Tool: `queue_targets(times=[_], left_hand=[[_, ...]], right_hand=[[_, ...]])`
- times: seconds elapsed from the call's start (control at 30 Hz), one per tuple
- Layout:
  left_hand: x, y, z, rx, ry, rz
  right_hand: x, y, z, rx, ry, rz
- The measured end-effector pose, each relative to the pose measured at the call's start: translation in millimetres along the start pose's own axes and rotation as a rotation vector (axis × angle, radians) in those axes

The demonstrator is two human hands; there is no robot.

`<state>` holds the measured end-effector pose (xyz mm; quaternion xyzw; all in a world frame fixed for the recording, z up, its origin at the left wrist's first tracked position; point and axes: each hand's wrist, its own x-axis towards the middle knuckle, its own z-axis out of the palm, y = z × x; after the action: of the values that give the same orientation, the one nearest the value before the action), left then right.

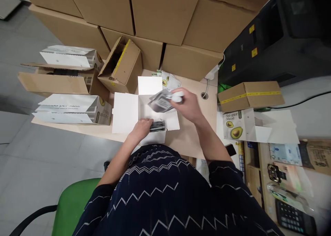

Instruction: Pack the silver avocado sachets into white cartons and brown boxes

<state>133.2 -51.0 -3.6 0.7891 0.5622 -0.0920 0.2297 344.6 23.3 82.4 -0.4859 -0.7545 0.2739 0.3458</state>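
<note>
An open white carton [126, 112] stands in front of me on the desk, its flaps folded outward. Inside, along its near wall, several grey sachets [157, 125] are packed on edge. My left hand [143, 128] reaches over the near left corner, its fingers curled against the end of these sachets. Above the carton, my right hand [187, 105] is closed on a shiny grey sachet [160, 101], tilted and slightly blurred. A small white rounded piece [177, 96] also shows between the right fingers; its kind is unclear.
Behind the carton lie white avocado-print packets [170, 80]. Brown boxes [165, 15] are stacked at the back. Open brown [124, 67] and white cartons [69, 108] stand left. A black printer [266, 39], a small brown box [250, 95] and a calculator [294, 215] are right.
</note>
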Motion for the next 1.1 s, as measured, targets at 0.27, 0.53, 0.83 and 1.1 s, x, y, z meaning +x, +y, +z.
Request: queue_targets(times=[0.27, 0.53, 0.83, 1.1], left_hand=[[-3, 6, 4, 0.009, 0.071, -0.024], [-3, 4, 8, -0.010, 0.102, -0.032], [-1, 1, 9, -0.003, 0.142, -0.021], [2, 0, 16, -0.058, 0.310, -0.088]], right_hand=[[39, 28, 116, -0.251, -0.640, 0.003], [38, 56, 134, -0.360, -0.879, 0.067], [32, 46, 126, -0.422, -0.918, -0.061], [29, 45, 124, -0.363, -0.974, -0.077]])
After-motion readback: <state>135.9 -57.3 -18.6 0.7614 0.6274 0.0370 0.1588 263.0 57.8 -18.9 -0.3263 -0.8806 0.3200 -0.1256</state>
